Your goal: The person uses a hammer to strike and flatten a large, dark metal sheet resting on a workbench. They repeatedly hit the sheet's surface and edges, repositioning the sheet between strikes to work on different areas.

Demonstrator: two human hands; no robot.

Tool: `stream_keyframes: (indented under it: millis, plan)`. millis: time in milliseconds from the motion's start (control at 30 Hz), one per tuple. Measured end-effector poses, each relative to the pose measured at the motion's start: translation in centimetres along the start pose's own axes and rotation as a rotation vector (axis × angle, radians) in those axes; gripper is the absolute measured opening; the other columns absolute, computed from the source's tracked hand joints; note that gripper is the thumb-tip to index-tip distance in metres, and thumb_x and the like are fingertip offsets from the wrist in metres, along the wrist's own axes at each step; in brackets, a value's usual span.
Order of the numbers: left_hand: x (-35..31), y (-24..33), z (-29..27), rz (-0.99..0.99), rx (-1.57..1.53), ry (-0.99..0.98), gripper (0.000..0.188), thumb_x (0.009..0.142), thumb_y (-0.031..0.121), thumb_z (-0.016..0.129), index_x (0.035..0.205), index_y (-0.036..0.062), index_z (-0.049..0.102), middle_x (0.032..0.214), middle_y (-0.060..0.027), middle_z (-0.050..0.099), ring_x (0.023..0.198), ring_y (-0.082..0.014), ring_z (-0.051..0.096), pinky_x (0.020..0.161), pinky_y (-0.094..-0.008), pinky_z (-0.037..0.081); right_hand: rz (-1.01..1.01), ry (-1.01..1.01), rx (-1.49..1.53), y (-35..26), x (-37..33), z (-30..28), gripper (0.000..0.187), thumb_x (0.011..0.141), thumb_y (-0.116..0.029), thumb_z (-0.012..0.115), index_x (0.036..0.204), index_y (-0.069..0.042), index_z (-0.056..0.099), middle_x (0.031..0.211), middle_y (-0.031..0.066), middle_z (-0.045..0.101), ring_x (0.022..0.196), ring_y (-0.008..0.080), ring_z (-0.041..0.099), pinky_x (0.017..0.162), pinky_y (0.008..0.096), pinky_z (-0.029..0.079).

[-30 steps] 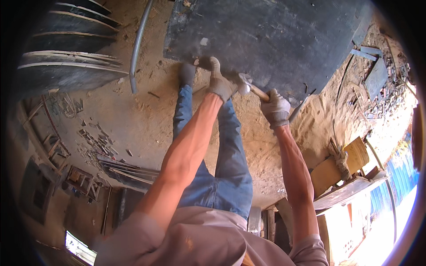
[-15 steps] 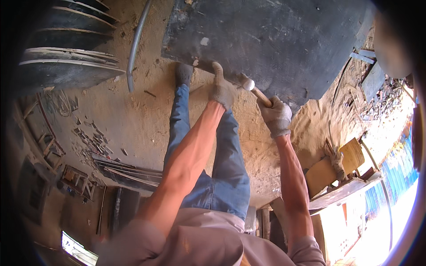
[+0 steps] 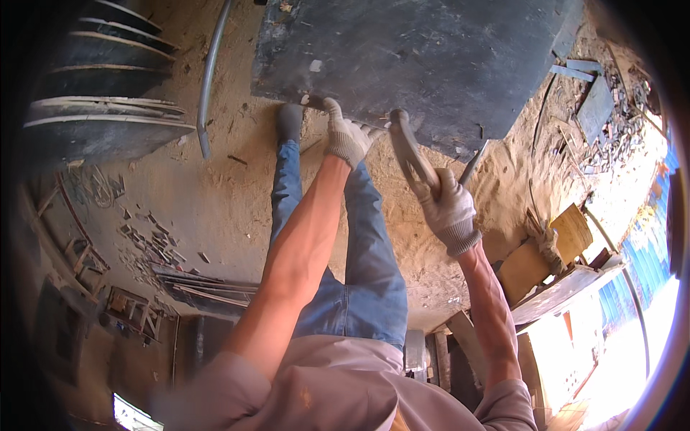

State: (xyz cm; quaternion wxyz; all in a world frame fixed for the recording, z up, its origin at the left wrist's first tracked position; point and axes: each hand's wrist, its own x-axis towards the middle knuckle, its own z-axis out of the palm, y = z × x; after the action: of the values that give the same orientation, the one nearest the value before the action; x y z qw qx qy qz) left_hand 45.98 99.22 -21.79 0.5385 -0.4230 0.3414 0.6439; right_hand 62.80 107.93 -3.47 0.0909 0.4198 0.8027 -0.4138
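Grey knitted gloves covered both hands. Nearest, the right hand [image 3: 447, 210] had its fingers wrapped tight around a curved metal tool [image 3: 411, 152], whose far end touched the near edge of a big dark metal sheet [image 3: 424, 65]. Just beyond, the left hand [image 3: 346, 136] pressed on that same edge, fingers curled over it. Blue denim legs ran below the arms to a dusty shoe [image 3: 290, 121]. Sandy, gritty floor [image 3: 215, 201] lay around; a bent grey pipe [image 3: 210, 79] sat farther left.

A sandy dirt floor [image 3: 215, 194] bears a dark metal sheet [image 3: 424, 57]; a curved pipe [image 3: 210, 72]; scattered scrap [image 3: 147, 241].
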Motion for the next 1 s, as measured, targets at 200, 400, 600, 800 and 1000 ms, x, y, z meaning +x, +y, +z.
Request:
stream_keyframes:
  millis: [200,400,600,800,1000]
  plan:
    - [-0.2,0.6,-0.3,-0.059,0.112,-0.061,0.139,0.073,0.097,0.029,0.151,-0.0155,0.007,0.154,-0.0362,0.027,0.145,-0.0451,0.031,0.119,-0.0523,0.032,-0.287,-0.07,-0.16,-4.4,-0.4,0.2,0.037,0.101,-0.041,0.056,0.096,-0.005,0.053,0.063,0.0134,0.061,0.055,0.0332,0.064,0.051,0.044,0.053]
    - [0.9,1.0,-1.1,-0.051,0.172,0.046,0.132,0.078,0.096,0.016,0.154,-0.0109,0.009,0.158,-0.0341,0.019,0.149,-0.0408,0.025,0.12,-0.0505,0.028,0.072,-0.153,-0.333,-1.9,3.1,0.9,0.036,0.102,-0.038,0.056,0.091,-0.003,0.051,0.063,0.0174,0.062,0.055,0.0366,0.064,0.048,0.0475,0.05]
    - [-2.7,0.7,1.4,-0.058,-0.039,0.0,0.118,0.086,0.087,0.023,0.141,-0.0177,0.032,0.146,-0.0313,0.041,0.144,-0.0392,0.033,0.125,-0.0514,0.019,-0.052,-0.182,-0.194,-3.6,1.4,0.6,0.034,0.102,-0.037,0.055,0.092,-0.004,0.052,0.064,0.0181,0.061,0.052,0.0373,0.062,0.047,0.0465,0.049]
    - [0.9,-0.6,-3.9,-0.047,-0.202,-0.307,0.119,0.084,0.088,0.034,0.156,-0.0023,0.003,0.164,-0.0198,0.009,0.153,-0.0363,0.01,0.125,-0.0532,0.012,-0.032,-0.172,-0.216,-6.5,1.5,0.0,0.038,0.102,-0.04,0.054,0.09,-0.005,0.048,0.063,0.0175,0.06,0.051,0.0364,0.062,0.046,0.0464,0.049]
    - [-0.4,0.6,-1.7,-0.065,-0.057,-0.05,0.106,0.088,0.082,0.037,0.143,-0.0085,0.039,0.154,-0.0282,0.033,0.149,-0.0348,0.026,0.126,-0.0524,0.014,0.197,-0.249,-0.332,-2.6,4.6,0.9,0.042,0.103,-0.043,0.05,0.093,-0.002,0.053,0.066,0.0187,0.063,0.06,0.0379,0.065,0.055,0.0492,0.052]
